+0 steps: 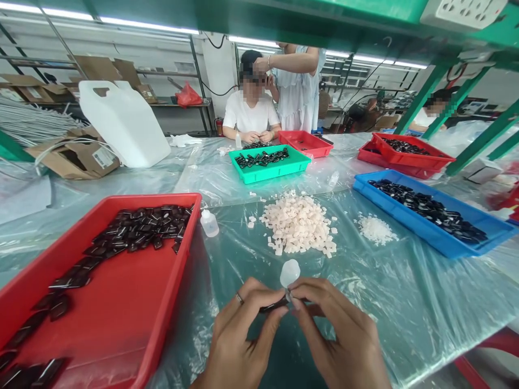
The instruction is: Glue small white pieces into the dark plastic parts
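My left hand (249, 319) is closed, its thumb and fingers pinching a glossy black plastic piece (273, 305). Fingertip to fingertip with it, my right hand (332, 319) is closed too, pinching at the piece's right end; a small greyish bit shows there, too covered to name. Just beyond the fingertips is a round whitish, translucent disc (290, 272). Farther out lies a heap of small cream-coloured pieces (300, 222), with a smaller pile of clear-white bits (377, 229) to its right. A small white squeeze bottle (210, 222) stands left of the heap.
A red tray (121, 302) with black pieces fills the left; a blue tray (454, 246) of them is at right. Beyond are a green tray (275, 174), red trays (409, 156) and a white jug (121, 124). A seated person (251, 111) works opposite. A green shelf (284, 21) hangs overhead.
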`<action>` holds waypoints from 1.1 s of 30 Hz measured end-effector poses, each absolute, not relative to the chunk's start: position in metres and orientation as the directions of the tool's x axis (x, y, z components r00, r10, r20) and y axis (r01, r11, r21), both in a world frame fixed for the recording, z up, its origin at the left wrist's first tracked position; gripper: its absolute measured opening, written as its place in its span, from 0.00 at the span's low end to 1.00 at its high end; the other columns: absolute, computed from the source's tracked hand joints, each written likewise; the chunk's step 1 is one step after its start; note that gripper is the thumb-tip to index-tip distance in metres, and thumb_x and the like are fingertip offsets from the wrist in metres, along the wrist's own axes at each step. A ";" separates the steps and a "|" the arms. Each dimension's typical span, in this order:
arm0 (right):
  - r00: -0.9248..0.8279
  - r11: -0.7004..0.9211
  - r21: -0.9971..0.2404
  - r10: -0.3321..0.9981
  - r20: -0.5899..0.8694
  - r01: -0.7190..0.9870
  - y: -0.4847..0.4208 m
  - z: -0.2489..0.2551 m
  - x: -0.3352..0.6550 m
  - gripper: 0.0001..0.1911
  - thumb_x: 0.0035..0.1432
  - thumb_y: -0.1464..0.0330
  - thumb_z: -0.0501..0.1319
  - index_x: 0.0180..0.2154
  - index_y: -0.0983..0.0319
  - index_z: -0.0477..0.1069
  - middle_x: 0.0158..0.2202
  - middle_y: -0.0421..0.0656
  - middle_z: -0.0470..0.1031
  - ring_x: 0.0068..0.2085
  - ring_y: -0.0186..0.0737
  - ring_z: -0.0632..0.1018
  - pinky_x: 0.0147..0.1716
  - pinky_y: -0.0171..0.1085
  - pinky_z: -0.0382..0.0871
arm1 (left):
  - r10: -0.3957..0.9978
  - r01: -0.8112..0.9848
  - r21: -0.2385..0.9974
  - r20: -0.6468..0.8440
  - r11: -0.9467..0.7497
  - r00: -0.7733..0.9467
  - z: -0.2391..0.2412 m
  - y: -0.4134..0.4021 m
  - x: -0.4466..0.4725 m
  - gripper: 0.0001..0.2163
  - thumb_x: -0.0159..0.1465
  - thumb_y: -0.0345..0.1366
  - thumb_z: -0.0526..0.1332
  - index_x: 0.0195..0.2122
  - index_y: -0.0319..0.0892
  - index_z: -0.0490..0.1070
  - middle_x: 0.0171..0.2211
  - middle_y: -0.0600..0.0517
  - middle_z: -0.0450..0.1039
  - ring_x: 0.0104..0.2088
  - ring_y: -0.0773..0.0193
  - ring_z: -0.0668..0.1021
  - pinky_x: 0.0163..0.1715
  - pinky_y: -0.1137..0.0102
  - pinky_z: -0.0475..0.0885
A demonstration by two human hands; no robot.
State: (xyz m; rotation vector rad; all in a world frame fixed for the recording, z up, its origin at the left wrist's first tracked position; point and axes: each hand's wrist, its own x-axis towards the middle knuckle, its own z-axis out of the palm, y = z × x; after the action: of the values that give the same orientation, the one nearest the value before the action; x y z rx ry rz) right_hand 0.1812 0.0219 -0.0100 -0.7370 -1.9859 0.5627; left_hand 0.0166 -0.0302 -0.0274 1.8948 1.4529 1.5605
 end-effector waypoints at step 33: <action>-0.368 0.651 -0.741 0.737 0.567 0.163 0.019 -0.023 0.167 0.15 0.68 0.78 0.57 0.51 0.57 0.73 0.48 0.44 0.78 0.49 0.36 0.81 0.50 0.30 0.75 | 0.780 0.545 0.749 0.574 -0.377 -0.250 -0.028 -0.027 0.020 0.12 0.67 0.23 0.62 0.44 0.47 0.78 0.33 0.55 0.75 0.29 0.69 0.81 0.31 0.78 0.77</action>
State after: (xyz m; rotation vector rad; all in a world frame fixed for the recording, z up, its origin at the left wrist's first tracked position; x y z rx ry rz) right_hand 0.1673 0.0191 -0.0225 -0.7117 -1.8807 0.7286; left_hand 0.0201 -0.0273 -0.0280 1.7816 1.6191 1.6798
